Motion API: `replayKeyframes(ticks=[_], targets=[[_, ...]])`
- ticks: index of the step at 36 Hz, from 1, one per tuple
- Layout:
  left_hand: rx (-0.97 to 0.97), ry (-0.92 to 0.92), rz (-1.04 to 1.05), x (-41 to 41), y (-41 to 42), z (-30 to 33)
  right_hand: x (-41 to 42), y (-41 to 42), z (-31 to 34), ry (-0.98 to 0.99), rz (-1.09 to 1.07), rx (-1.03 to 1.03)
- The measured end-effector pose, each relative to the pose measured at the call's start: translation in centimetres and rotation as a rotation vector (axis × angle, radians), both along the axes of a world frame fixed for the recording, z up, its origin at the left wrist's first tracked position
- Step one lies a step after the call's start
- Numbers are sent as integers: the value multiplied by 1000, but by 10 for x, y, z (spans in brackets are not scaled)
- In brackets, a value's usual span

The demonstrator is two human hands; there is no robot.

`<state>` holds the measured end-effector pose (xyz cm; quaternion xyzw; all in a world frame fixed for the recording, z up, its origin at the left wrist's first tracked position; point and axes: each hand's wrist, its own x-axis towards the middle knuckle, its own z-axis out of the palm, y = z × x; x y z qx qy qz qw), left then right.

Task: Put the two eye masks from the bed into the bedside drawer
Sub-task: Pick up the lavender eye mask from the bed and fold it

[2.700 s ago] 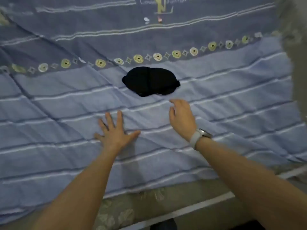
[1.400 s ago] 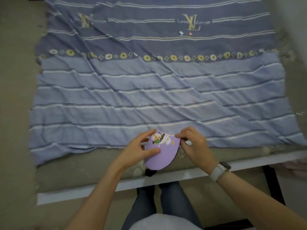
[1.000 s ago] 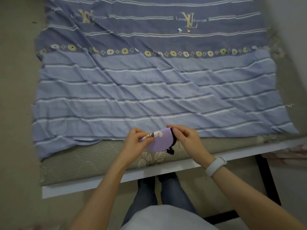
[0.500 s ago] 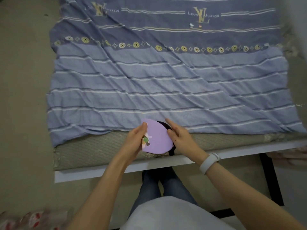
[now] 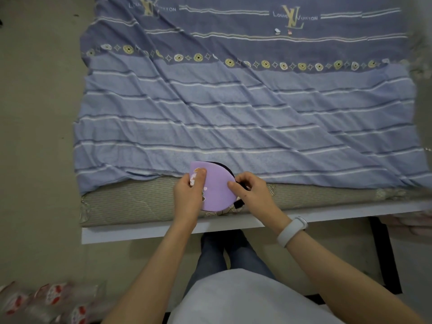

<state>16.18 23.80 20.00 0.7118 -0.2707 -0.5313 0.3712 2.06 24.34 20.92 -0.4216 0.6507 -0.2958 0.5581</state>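
Hands — left hand (image 5: 188, 197), right hand (image 5: 253, 195) — still gripping purple eye mask (image 5: 216, 190), now turned upright

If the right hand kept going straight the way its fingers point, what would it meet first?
The right hand points left, fingertips already pinching the purple eye mask. Going on, it would press across that mask toward the left hand holding its other edge. A dark eye mask seems to lie behind it; depth is unclear.

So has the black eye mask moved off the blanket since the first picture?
Yes. The black eye mask left the striped blanket's middle for the near bed edge, behind the purple mask.
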Motion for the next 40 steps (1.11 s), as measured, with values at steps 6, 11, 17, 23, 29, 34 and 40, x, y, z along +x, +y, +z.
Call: replayKeyframes(ticks=[6, 11, 17, 23, 29, 34, 40], targets=[[-88, -161, -12, -13, 2, 4, -1, 4, -1, 40, -43, -103], [-91, -176, -37, -18, 5, 4, -6, 9, 0, 108, 6, -151], [-88, -169, -62, -24, 8, 3, -12, 7, 1, 31, -131, -138], [-130, -167, -51, -39, 10, 10, -15, 3, 4, 54, -147, -24], [-179, -278, -159, -42, 12, 3, -17, 4, -1, 97, -20, -25], [-193, -300, -177, -42, 11, 7, -20, 2, -3, 198, 12, -140], [-101, -325, -72, -24, 9, 10, -22, -14, -7, 279, 283, -286]])
